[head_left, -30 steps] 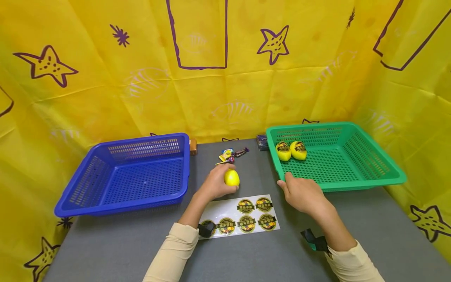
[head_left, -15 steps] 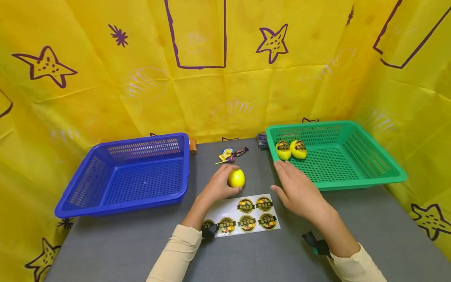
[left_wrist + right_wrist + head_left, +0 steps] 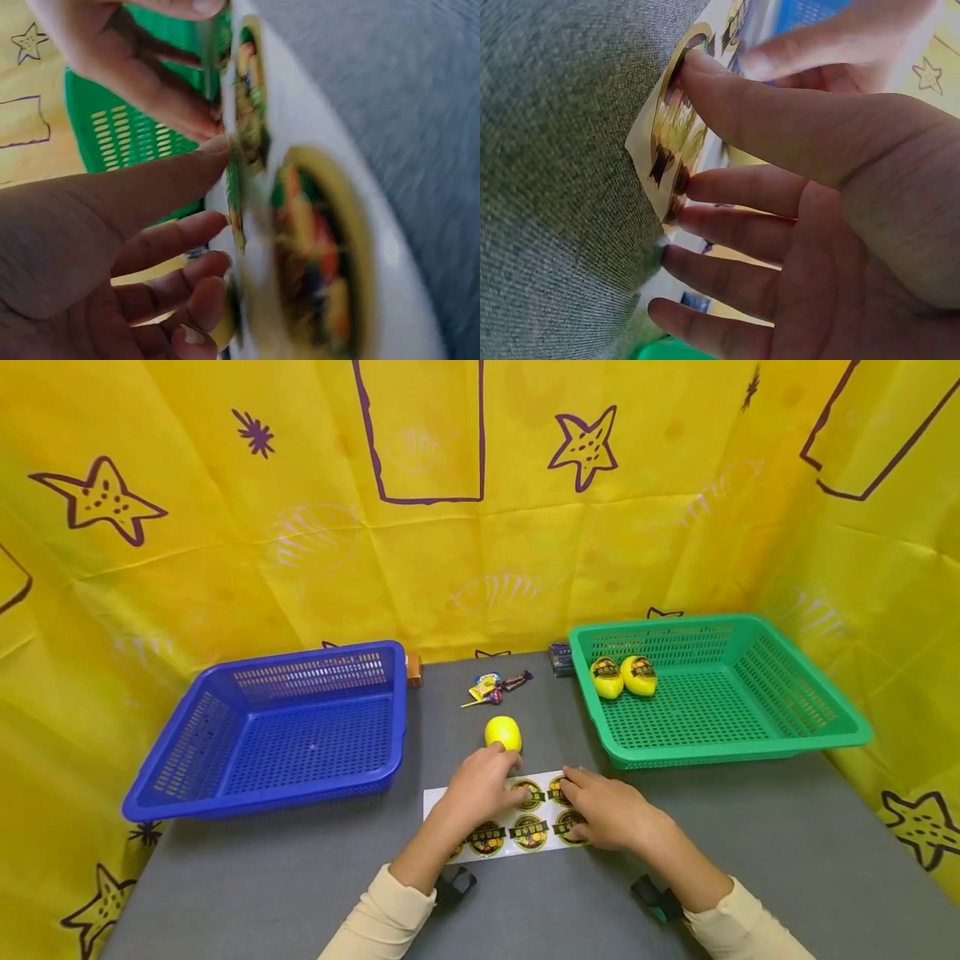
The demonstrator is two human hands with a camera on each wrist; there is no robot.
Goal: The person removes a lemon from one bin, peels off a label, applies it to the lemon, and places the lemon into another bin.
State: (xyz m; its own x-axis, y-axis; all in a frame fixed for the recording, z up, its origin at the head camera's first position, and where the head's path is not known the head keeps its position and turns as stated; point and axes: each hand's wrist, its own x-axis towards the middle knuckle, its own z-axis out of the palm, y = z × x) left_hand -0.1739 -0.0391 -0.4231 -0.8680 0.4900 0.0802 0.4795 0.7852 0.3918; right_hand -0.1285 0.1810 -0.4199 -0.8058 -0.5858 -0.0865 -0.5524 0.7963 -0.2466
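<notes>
A white sheet [image 3: 437, 795] of round black-and-gold fruit stickers [image 3: 530, 832] lies on the grey table. Over its left part is my left hand [image 3: 483, 789], with fingers loosely bent; the left wrist view puts its thumb [image 3: 187, 169] close to the stickers. My right hand [image 3: 611, 810] touches the sheet's right end, and in the right wrist view its thumb [image 3: 727, 94] rests on a sticker, fingers nearly straight. Just beyond the left fingers sits a plain lemon [image 3: 502, 732] on the table. Two lemons [image 3: 607, 681] bearing stickers are in the green basket [image 3: 720, 750].
At the left stands a blue basket [image 3: 262, 806]. Wrapped candies and a lollipop [image 3: 491, 697] lie behind the lemon. A dark box [image 3: 561, 658] is beside the green basket, a brown box [image 3: 413, 671] beside the blue one. Yellow cloth [image 3: 450, 568] hangs behind.
My left hand has let go of the lemon and come nearer over the sticker sheet. The right hand has moved from the green basket's edge left and down onto the sheet's right end.
</notes>
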